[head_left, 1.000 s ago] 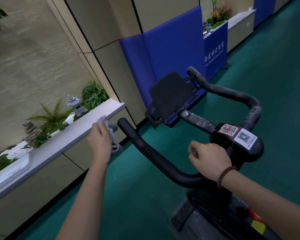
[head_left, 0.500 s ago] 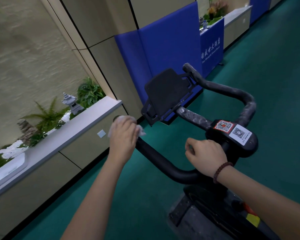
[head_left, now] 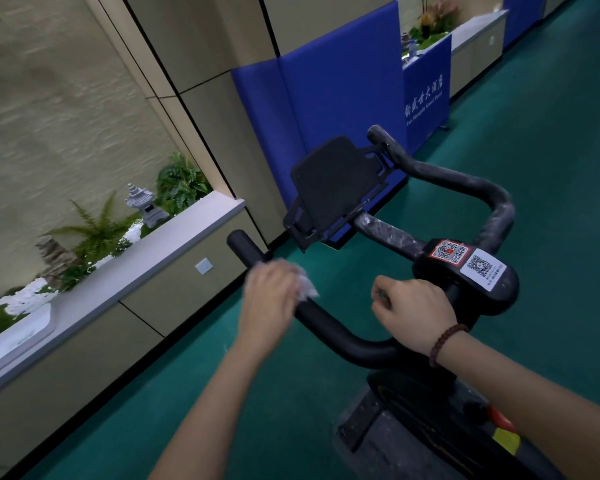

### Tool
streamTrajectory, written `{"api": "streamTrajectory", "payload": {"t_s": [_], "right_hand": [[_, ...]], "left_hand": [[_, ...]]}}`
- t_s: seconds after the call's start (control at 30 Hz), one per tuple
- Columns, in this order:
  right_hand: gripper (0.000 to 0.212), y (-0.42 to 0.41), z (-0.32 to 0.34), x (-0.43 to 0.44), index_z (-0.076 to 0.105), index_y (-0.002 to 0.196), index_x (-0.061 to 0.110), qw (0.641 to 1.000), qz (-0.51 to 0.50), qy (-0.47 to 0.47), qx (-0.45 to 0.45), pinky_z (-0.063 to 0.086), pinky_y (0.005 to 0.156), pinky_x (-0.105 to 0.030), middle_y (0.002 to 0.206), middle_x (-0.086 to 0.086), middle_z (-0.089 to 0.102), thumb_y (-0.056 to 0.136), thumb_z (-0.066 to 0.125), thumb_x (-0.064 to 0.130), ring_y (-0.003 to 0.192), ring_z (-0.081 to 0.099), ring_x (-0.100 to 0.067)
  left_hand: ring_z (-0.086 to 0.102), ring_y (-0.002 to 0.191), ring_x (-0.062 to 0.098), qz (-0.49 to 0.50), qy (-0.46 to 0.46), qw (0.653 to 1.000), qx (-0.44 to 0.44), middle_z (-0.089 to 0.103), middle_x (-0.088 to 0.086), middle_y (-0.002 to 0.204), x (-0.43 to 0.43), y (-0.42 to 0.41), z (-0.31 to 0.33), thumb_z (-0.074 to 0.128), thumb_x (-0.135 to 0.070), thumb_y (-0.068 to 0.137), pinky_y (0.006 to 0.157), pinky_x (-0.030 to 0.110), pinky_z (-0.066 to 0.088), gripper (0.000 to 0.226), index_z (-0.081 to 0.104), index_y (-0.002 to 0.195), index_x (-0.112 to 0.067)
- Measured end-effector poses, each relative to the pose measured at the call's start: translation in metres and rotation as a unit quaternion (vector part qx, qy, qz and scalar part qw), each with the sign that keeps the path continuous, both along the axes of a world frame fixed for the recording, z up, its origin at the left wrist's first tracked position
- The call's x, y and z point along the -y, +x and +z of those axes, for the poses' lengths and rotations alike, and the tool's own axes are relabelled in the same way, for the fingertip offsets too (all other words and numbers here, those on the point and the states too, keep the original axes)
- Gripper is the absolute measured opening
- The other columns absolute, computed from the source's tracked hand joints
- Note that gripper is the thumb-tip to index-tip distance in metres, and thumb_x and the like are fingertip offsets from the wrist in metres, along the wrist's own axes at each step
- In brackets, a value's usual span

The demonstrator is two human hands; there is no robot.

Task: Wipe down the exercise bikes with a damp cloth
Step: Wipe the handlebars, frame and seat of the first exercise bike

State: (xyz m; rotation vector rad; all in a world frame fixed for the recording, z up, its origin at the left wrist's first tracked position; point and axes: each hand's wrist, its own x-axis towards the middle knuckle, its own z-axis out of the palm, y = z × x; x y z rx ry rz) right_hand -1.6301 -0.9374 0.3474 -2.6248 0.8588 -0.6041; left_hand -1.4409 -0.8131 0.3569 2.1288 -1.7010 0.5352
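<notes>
We list the left handlebar (head_left: pixel 333 332) as smooth, matt black, rubber-like; the right handlebar (head_left: pixel 458 180) as black too, but scuffed and mottled grey-white; the tablet holder (head_left: pixel 333 181) as matt black plastic; the cloth (head_left: pixel 305 289) as thin, white, crumpled; the stickers (head_left: pixel 483 268) as smooth paper; the wall pads (head_left: pixel 340 91) as smooth blue; the floor (head_left: pixel 551 150) as matt green, carpet-like.

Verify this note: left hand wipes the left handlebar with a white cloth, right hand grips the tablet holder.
One error. The head view shows the right hand gripping the handlebar near its centre, not the tablet holder, which nothing touches. The left hand does wipe the handlebar's left side with the white cloth.
</notes>
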Motion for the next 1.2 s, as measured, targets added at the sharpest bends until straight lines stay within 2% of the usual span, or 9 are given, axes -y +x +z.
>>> {"api": "streamTrajectory", "payload": {"t_s": [0.13,0.33,0.47,0.73,0.8,0.93,1.0,1.13,1.2], "right_hand": [[0.011,0.0,0.0,0.002,0.053,0.087,0.023,1.0,-0.003,0.014,0.004,0.03,0.062,-0.027,0.07,0.004,0.059,0.088,0.043,0.029,0.075,0.058,-0.024],[0.011,-0.001,0.001,0.0,0.054,0.087,0.024,1.0,-0.001,0.015,-0.011,0.033,0.064,-0.028,0.078,0.0,0.066,0.087,0.044,0.03,0.081,0.06,-0.028],[0.016,-0.005,0.006,-0.001,0.06,0.094,0.02,0.999,0.017,0.041,0.01,0.035,0.068,-0.029,0.084,-0.003,0.069,0.089,0.045,0.024,0.085,0.062,-0.028],[0.013,-0.026,0.004,-0.012,0.064,0.09,0.011,0.989,0.059,0.098,0.098,0.046,0.077,-0.034,0.085,-0.003,0.067,0.084,0.054,0.006,0.084,0.058,-0.021],[0.015,-0.028,0.002,-0.021,0.063,0.093,0.01,0.984,0.064,0.113,0.123,0.046,0.079,-0.034,0.089,-0.003,0.066,0.083,0.052,0.004,0.088,0.058,-0.02],[0.035,-0.024,0.007,-0.043,0.06,0.107,0.012,0.989,0.083,0.055,0.112,0.045,0.084,-0.035,0.104,-0.002,0.064,0.084,0.035,0.023,0.096,0.057,-0.022],[0.043,-0.019,0.011,-0.055,0.059,0.113,0.015,0.991,0.099,-0.016,0.086,0.049,0.08,-0.033,0.109,-0.001,0.064,0.078,0.035,0.025,0.097,0.06,-0.021],[0.045,-0.004,0.006,-0.076,0.061,0.108,0.013,0.991,0.115,-0.063,0.007,0.052,0.072,-0.029,0.103,-0.003,0.066,0.082,0.032,0.035,0.084,0.065,-0.019],[0.054,0.001,0.002,-0.077,0.059,0.11,0.011,0.992,0.111,-0.06,-0.026,0.052,0.078,-0.032,0.1,-0.003,0.066,0.08,0.03,0.046,0.083,0.064,-0.019]], "left_hand": [[0.036,0.124,0.017,0.069,0.0,0.996,0.057,0.064,0.002,0.112,0.005,0.023,0.002,0.035,-0.027,0.093,0.112,0.037,0.009,0.035,0.065,0.1,-0.012],[0.043,0.105,0.013,0.058,-0.09,0.992,-0.069,0.067,0.005,0.098,0.002,-0.035,-0.01,0.036,-0.023,0.091,0.103,0.019,0.022,0.034,0.067,0.088,-0.009],[0.045,0.1,0.011,0.037,-0.104,0.989,-0.095,0.068,0.004,0.092,-0.001,-0.076,-0.014,0.039,-0.02,0.09,0.099,0.024,0.029,0.033,0.068,0.083,-0.008],[0.041,0.122,0.013,0.081,-0.098,0.966,-0.225,0.058,-0.007,0.119,-0.002,-0.135,-0.019,0.032,-0.035,0.09,0.107,0.025,0.023,0.038,0.063,0.102,-0.017],[0.026,0.131,0.004,0.077,-0.105,0.93,-0.343,0.042,-0.018,0.131,-0.003,-0.151,-0.015,0.037,-0.037,0.084,0.111,0.023,0.019,0.039,0.051,0.119,-0.026],[0.038,0.123,0.003,0.084,-0.228,0.764,-0.597,0.041,-0.011,0.13,-0.007,-0.147,0.002,0.04,-0.025,0.07,0.102,0.018,0.032,0.045,0.047,0.113,-0.035],[0.042,0.115,-0.004,0.086,-0.261,0.754,-0.597,0.045,-0.01,0.127,-0.011,-0.134,0.006,0.037,-0.021,0.075,0.092,0.006,0.033,0.043,0.046,0.117,-0.027],[0.044,0.118,0.005,0.076,-0.3,0.728,-0.612,0.051,-0.005,0.122,-0.011,-0.122,0.003,0.03,-0.001,0.094,0.1,0.019,0.033,0.03,0.048,0.111,-0.018],[0.046,0.113,-0.003,0.07,-0.295,0.733,-0.608,0.052,-0.011,0.116,-0.011,-0.124,-0.002,0.031,-0.004,0.095,0.091,0.006,0.033,0.029,0.049,0.106,-0.023]]}}
